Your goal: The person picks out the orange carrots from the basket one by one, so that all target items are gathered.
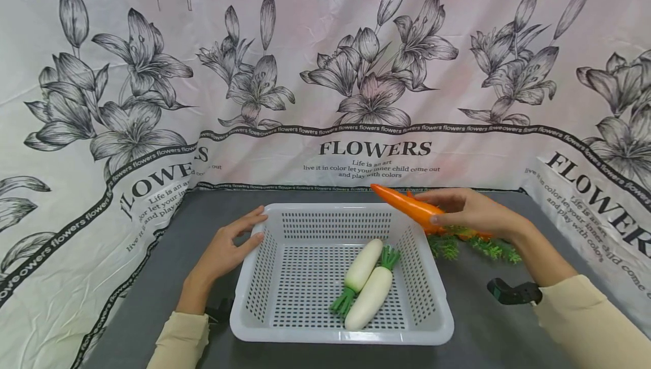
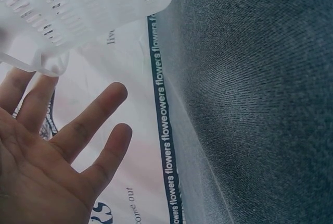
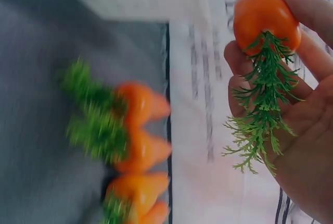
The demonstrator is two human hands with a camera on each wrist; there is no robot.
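Observation:
A white plastic basket point(image 1: 335, 337) with slotted walls holds two white radishes with green tops, one radish point(image 1: 365, 264) lying beside the other radish point(image 1: 369, 300) in its right half. My left hand point(image 1: 224, 251) holds the basket's left rim near the far corner, thumb over the edge; in the left wrist view two fingers point(image 2: 93, 117) extend free. Above the right rim, my right hand point(image 1: 473, 211) grips an orange carrot point(image 1: 407, 202), its tip pointing left over the basket. The carrot's feathery green top point(image 3: 265, 94) hangs down by the palm in the right wrist view.
Several more carrots point(image 3: 140, 148) with green leaves point(image 1: 490, 247) lie on the dark grey table point(image 1: 488, 329) to the right of the basket, blurred in the right wrist view. A flower-printed cloth point(image 1: 376, 157) surrounds the back and sides.

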